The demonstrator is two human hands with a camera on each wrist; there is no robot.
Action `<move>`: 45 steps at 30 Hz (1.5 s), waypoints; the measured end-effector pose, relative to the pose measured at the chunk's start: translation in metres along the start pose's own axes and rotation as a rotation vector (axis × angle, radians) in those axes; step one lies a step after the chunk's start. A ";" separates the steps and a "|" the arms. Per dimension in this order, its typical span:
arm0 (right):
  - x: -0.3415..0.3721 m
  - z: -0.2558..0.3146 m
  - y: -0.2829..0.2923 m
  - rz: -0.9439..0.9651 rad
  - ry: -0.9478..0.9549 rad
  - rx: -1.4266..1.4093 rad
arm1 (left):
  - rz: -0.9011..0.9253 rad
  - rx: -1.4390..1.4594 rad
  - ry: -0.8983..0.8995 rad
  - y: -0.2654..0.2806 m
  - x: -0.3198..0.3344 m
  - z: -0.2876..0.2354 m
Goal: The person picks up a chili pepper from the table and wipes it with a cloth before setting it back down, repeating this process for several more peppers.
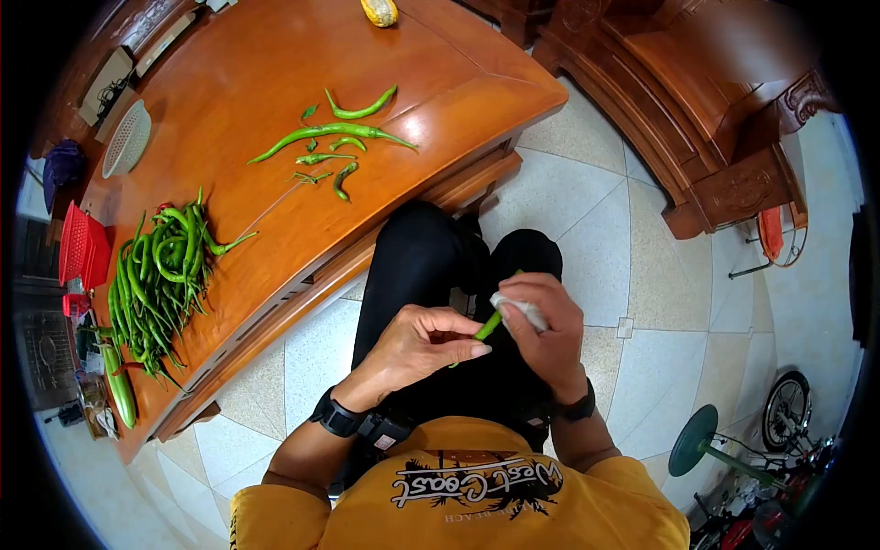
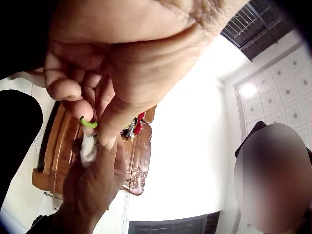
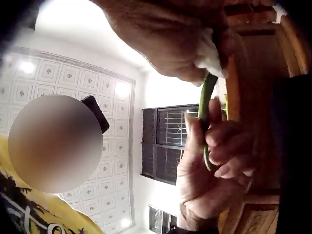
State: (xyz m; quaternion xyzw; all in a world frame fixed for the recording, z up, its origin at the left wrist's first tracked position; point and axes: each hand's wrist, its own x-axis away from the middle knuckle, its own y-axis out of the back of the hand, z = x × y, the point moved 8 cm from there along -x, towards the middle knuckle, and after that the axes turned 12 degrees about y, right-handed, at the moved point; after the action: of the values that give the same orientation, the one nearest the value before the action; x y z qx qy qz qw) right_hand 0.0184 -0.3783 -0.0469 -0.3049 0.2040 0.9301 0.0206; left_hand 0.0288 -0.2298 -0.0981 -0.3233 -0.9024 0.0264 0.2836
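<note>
Over the lap, a green chili pepper is stretched between the two hands. My left hand pinches its lower end between thumb and forefinger. My right hand grips a crumpled white cloth that is wrapped against the upper part of the pepper. From the right wrist, the pepper runs down out of the cloth into the left fingers, its thin tip showing below them. Only a short green curl of the pepper shows in the left wrist view.
A heap of green chilies lies on the wooden table, with several separate ones farther right. Near the left edge are a red basket, a white basket and a long green vegetable. A carved wooden bench stands at right.
</note>
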 end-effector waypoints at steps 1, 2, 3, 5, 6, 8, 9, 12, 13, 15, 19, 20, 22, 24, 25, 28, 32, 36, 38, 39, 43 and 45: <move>0.000 -0.003 0.003 -0.021 -0.010 0.022 | 0.008 -0.025 -0.009 -0.001 0.000 -0.001; 0.001 -0.004 0.005 -0.024 -0.012 0.035 | 0.009 -0.030 -0.021 -0.002 0.000 -0.002; 0.001 -0.006 0.006 -0.027 -0.013 0.048 | 0.009 -0.034 -0.033 -0.002 0.000 -0.003; 0.001 -0.004 0.004 -0.024 -0.005 0.039 | 0.009 -0.025 -0.038 -0.002 0.000 -0.003; 0.001 0.000 0.001 -0.018 0.006 0.018 | 0.008 -0.012 -0.033 -0.002 0.000 -0.001; 0.002 0.006 -0.004 0.003 0.018 -0.020 | 0.001 0.013 -0.024 -0.001 -0.001 0.002; 0.003 0.009 -0.007 0.017 0.019 -0.038 | -0.006 0.024 -0.021 0.000 -0.002 0.003; 0.004 0.009 -0.010 0.020 0.012 -0.071 | -0.019 0.019 -0.024 0.001 -0.001 0.002; 0.004 0.006 -0.008 0.015 -0.006 -0.073 | -0.022 0.010 -0.027 0.002 -0.001 0.001; 0.003 0.001 -0.004 -0.007 -0.029 -0.049 | -0.021 -0.051 -0.049 0.000 0.001 -0.003; 0.002 -0.017 0.013 -0.065 -0.021 0.081 | 0.019 -0.120 -0.079 -0.003 0.003 -0.005; 0.002 -0.019 0.016 -0.078 -0.011 0.119 | 0.017 -0.121 -0.094 -0.003 0.003 -0.006; 0.003 -0.020 0.017 -0.083 -0.047 0.090 | 0.014 -0.125 -0.122 -0.004 0.003 -0.008; 0.003 -0.016 0.015 -0.072 -0.035 0.085 | 0.008 -0.131 -0.106 -0.003 0.001 -0.006; 0.003 -0.013 0.013 -0.053 -0.027 0.066 | 0.005 -0.135 -0.098 -0.003 0.001 -0.005; 0.002 -0.001 0.003 -0.001 0.006 0.004 | -0.023 -0.122 -0.101 -0.002 0.000 -0.005; 0.002 0.004 -0.004 0.039 0.027 -0.043 | -0.055 -0.155 -0.139 0.001 -0.001 -0.008; 0.000 -0.007 0.005 0.002 -0.006 0.019 | -0.044 -0.186 -0.134 -0.001 0.001 -0.010; 0.000 -0.013 0.011 -0.022 -0.035 0.055 | -0.036 -0.199 -0.138 -0.002 0.002 -0.013; 0.000 -0.018 0.014 -0.033 -0.042 0.065 | -0.035 -0.199 -0.139 -0.002 0.003 -0.014; 0.001 -0.016 0.011 -0.017 -0.051 0.052 | -0.032 -0.188 -0.108 0.000 0.001 -0.010; 0.001 -0.009 0.004 0.011 -0.044 0.009 | -0.034 -0.199 -0.128 0.001 0.001 -0.010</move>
State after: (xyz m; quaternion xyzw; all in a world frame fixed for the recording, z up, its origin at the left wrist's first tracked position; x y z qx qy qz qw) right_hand 0.0221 -0.3859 -0.0528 -0.2829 0.2094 0.9358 0.0215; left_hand 0.0343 -0.2301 -0.0895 -0.3320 -0.9222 -0.0474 0.1926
